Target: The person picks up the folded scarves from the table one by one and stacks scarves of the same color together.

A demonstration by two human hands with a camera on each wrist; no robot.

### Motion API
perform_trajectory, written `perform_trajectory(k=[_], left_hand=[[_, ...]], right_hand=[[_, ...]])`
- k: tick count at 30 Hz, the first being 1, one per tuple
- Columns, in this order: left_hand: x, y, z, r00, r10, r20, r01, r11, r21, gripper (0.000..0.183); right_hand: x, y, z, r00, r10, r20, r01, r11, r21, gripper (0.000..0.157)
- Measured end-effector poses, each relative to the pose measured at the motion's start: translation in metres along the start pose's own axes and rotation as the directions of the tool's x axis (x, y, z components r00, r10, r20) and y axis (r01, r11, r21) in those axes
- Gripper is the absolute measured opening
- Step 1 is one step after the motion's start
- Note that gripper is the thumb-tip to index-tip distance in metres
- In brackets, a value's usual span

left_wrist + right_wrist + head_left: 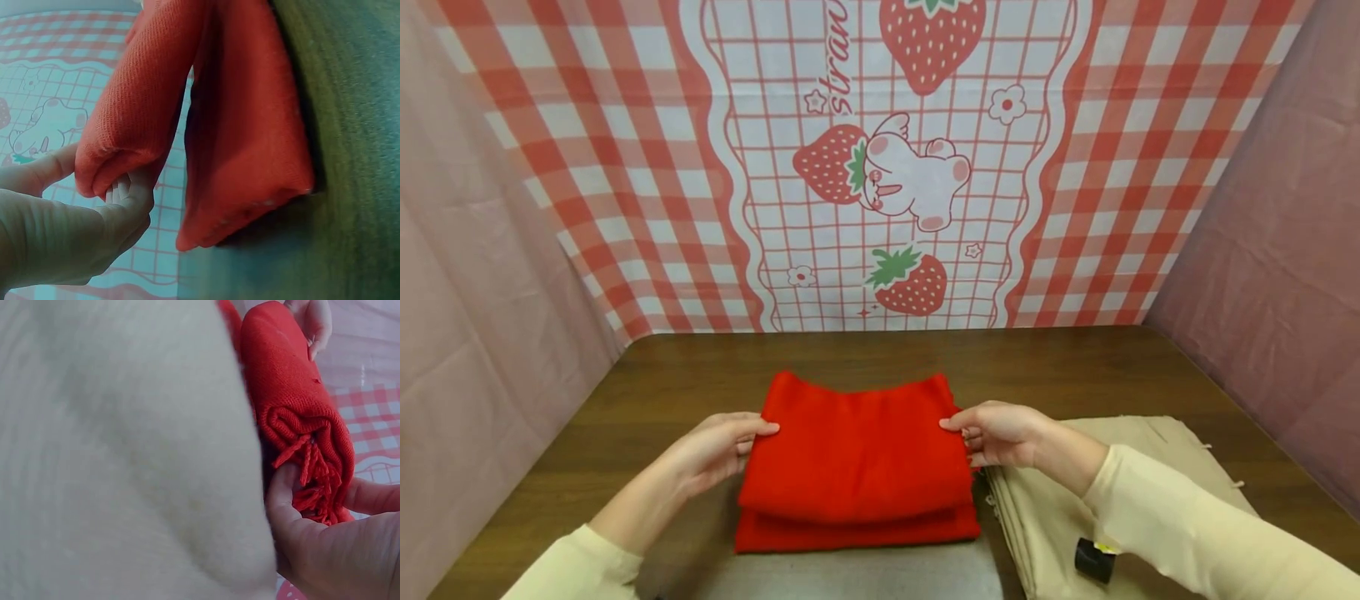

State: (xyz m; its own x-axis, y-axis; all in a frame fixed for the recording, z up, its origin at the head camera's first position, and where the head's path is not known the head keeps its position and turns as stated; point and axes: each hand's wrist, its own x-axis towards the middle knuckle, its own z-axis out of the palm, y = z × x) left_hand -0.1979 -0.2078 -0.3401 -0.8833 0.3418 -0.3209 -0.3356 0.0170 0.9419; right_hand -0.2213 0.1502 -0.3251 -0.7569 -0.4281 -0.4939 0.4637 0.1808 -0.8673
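A red knitted scarf (pixel 857 454) with fringe lies folded in layers near the middle of the table. My left hand (pixel 718 450) grips the left edge of its upper fold, thumb on top and fingers underneath. At the opposite edge my right hand (pixel 1003 433) pinches the same fold beside the red fringe (pixel 309 469). The held layer (pixel 134 94) stands apart from the lower layer (pixel 250 144) in the left wrist view. A rolled edge of the scarf (pixel 294 381) shows between thumb and fingers in the right wrist view, where a pale sleeve covers the left side.
A folded beige cloth (pixel 1150 450) with small tassels lies to the right, partly under my right forearm. On it sits a small black object (pixel 1093 560). A grey surface (pixel 865 575) shows in front of the scarf. A strawberry-print curtain (pixel 880 200) hangs behind the wooden table (pixel 692 367).
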Motion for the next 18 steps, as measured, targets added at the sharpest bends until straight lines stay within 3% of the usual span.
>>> perform_trajectory(k=[4,11,18], left_hand=[[0.0,-0.005,0.0,1.0,0.0,0.009,0.0,1.0,-0.009,0.024],[0.002,-0.012,-0.001,1.0,-0.008,0.012,0.008,1.0,-0.008,0.031],[0.001,-0.019,-0.002,1.0,-0.012,-0.024,0.013,1.0,0.025,0.037]], right_hand=[[0.001,0.004,-0.001,1.0,-0.008,-0.001,0.008,1.0,-0.025,0.014],[0.003,0.011,0.0,1.0,-0.015,-0.017,0.014,0.999,-0.044,0.017],[0.004,0.016,0.0,1.0,-0.027,-0.012,0.026,0.997,-0.066,0.009]])
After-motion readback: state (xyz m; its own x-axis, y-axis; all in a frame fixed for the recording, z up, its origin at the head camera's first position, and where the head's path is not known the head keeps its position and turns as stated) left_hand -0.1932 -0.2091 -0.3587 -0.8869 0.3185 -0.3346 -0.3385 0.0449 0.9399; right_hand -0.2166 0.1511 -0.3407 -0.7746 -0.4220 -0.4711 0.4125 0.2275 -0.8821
